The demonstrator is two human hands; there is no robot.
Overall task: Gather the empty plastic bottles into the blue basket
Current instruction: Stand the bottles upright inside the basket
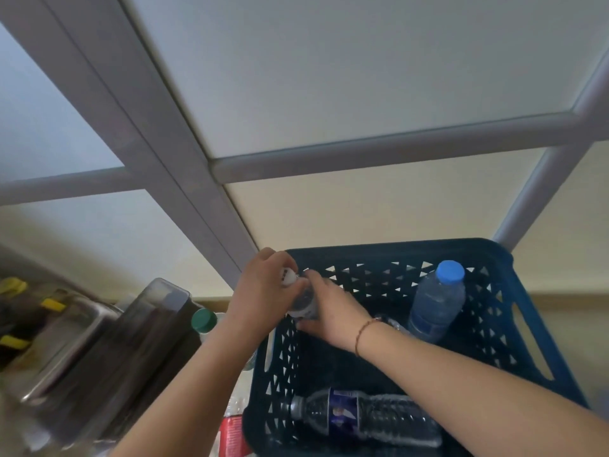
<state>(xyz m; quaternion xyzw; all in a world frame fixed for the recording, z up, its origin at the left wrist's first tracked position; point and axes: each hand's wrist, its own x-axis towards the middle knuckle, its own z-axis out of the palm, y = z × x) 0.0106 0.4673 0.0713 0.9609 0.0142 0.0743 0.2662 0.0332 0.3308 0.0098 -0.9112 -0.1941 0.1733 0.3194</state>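
Note:
The blue basket with a lattice wall fills the lower right. Both hands hold one small clear bottle with a white cap above the basket's far left corner. My left hand wraps its cap end, and my right hand grips its body from the right. Inside the basket a clear bottle with a blue cap leans against the far wall. Another clear bottle with a dark blue label lies flat on the basket floor near me.
Left of the basket stand a green-capped bottle, a dark translucent container and a metal tray. A red-labelled item lies at the basket's near left corner. Frosted window panes with a white frame rise behind.

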